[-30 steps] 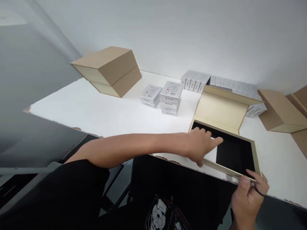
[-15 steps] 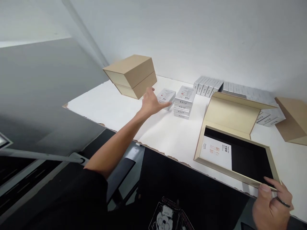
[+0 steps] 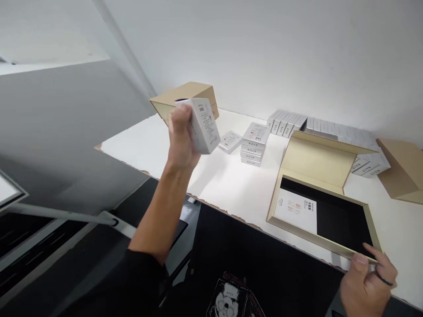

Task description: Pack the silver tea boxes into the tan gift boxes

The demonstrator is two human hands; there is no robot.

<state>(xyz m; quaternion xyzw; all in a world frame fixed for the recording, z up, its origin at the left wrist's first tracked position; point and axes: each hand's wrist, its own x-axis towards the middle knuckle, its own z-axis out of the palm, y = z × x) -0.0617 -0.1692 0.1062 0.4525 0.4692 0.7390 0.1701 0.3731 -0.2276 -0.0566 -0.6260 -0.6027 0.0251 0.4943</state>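
My left hand (image 3: 181, 136) is wrapped round a small white printed carton (image 3: 204, 125), held tilted above the table. My right hand (image 3: 369, 279) grips the near right corner of an open beige gift box (image 3: 312, 240), thumb on the outer wall and a finger over the rim. Inside its black tray, a white printed carton (image 3: 295, 210) lies at the left; the right part shows bare black. Between my hands, a single silver carton (image 3: 230, 141) lies flat beside a stack of several silver cartons (image 3: 254, 143).
Closed beige boxes (image 3: 185, 90) stand behind my left hand. Rows of silver cartons (image 3: 286, 122) line the wall, partly hidden by the raised lid (image 3: 319, 160). Another beige box (image 3: 401, 169) sits at the far right. The white table (image 3: 228, 189) has a chipped front edge.
My left hand has closed on a carton and lifted it up and to the left from beside the stack. My right hand stays on the gift box corner.
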